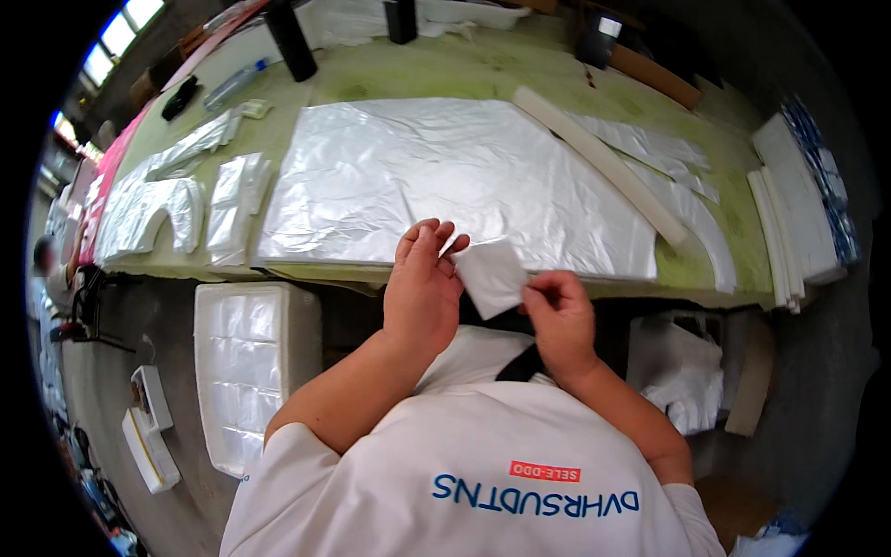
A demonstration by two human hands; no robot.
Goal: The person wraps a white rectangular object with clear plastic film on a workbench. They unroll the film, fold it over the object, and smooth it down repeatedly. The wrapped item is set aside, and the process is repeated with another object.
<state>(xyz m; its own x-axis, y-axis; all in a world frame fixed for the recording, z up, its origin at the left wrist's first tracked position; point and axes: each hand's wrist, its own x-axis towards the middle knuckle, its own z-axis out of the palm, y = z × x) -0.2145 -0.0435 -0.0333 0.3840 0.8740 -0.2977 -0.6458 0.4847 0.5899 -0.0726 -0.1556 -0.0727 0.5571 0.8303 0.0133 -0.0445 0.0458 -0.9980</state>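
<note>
A small, folded square of thin white plastic film [492, 277] is held up between my hands, just in front of the table edge. My right hand [561, 320] pinches its lower right corner between thumb and fingers. The fingers of my left hand [422, 288] are curled at its upper left edge and close on it, though their exact grip is partly hidden. Behind the hands, a wide layer of shiny white plastic sheets [362, 176] lies flat on the green-covered table [464, 70].
A long pale strip [599, 162] rests across the sheets' right side. Folded plastic pieces [153, 218] lie at the table's left. Below, a white box [311, 325] holds several folded plastic packets; an open container [640, 348] with crumpled film stands right. White panels [789, 204] lean at the far right.
</note>
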